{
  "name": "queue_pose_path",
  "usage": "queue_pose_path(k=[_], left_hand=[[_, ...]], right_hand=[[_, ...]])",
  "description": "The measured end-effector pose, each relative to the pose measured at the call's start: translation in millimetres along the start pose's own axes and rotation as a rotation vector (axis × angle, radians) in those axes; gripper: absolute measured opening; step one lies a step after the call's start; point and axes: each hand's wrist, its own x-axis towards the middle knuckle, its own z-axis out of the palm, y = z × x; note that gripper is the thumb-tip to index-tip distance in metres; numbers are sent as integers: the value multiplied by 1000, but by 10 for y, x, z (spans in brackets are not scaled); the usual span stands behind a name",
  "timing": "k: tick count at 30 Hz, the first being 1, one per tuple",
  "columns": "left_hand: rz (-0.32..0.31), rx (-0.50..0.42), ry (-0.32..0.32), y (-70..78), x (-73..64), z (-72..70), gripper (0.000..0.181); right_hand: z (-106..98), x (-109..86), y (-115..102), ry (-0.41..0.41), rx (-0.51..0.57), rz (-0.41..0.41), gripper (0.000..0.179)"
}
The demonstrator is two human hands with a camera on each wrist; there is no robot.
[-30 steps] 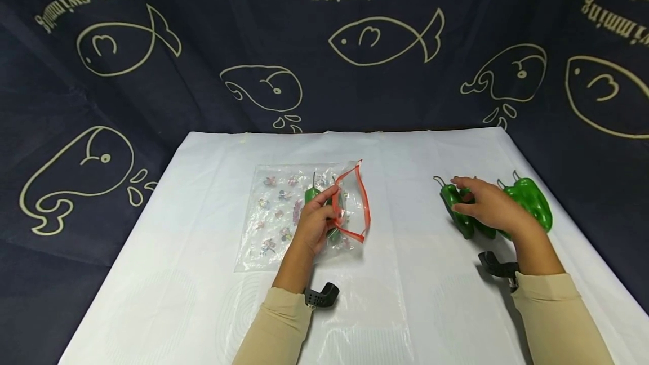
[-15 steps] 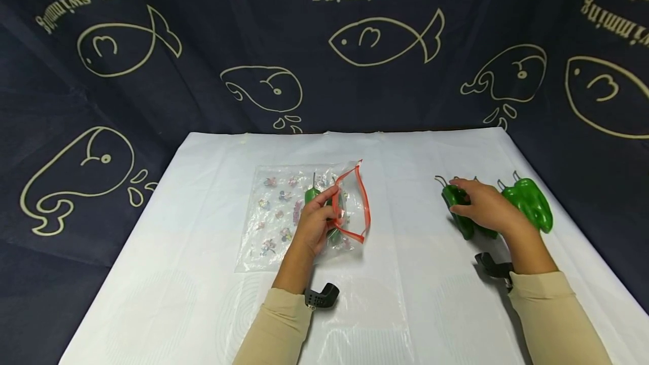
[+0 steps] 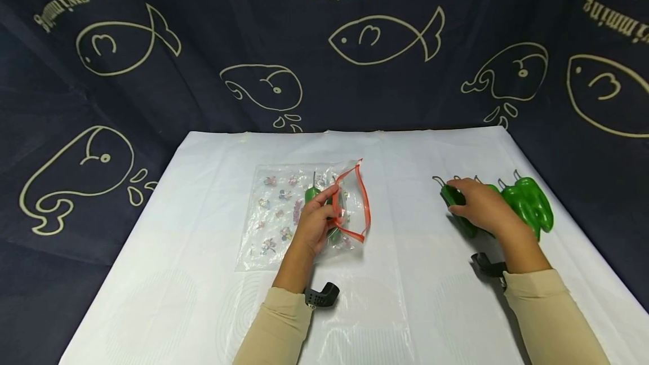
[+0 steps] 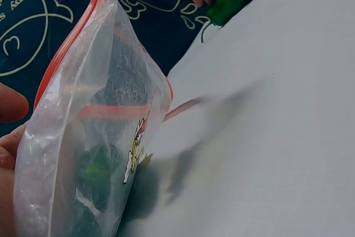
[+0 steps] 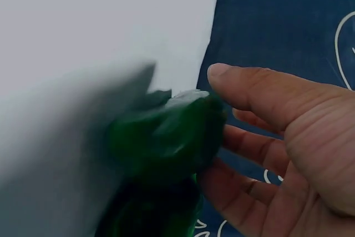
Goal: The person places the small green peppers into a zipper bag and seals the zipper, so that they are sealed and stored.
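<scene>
My left hand (image 3: 315,221) holds the edge of a clear zip bag (image 3: 269,218) with printed figures, lying on the table. The bag's red-edged mouth (image 3: 366,201) gapes to the right. Inside it, partly behind my fingers, are green peppers (image 3: 311,194); they look blurred green through the plastic in the left wrist view (image 4: 94,176). At the right, my right hand (image 3: 484,207) grips the leftmost green pepper (image 3: 451,196) of a row, thumb on one side and fingers on the other. The right wrist view shows this pepper (image 5: 172,142) between thumb and fingers.
More green peppers (image 3: 529,201) lie side by side right of my right hand, partly hidden by it. A white cloth (image 3: 167,252) covers the table. A dark blue curtain (image 3: 284,10) with fish and whale drawings hangs behind and at both sides.
My right hand has shifted slightly left and closer around the leftmost pepper, uncovering more of the peppers to its right. My left hand and the bag stay in place.
</scene>
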Motion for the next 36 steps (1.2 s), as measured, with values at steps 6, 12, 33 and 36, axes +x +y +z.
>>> queue_pose_path(k=[6,12,33,36], left_hand=[[-4,-1,12,-7,2,1,73],[-1,0,18,-10,4,-7,72],[-2,-4,18,-1,-1,0,72],[-3,-4,17,-4,2,2,72]], right_hand=[[6,14,-13,4,-50,27,75],[31,27,-45,-12,-14,-3,76],[35,8,-47,-9,85,-133,62],[21,15,-69,5,119,-155,60]])
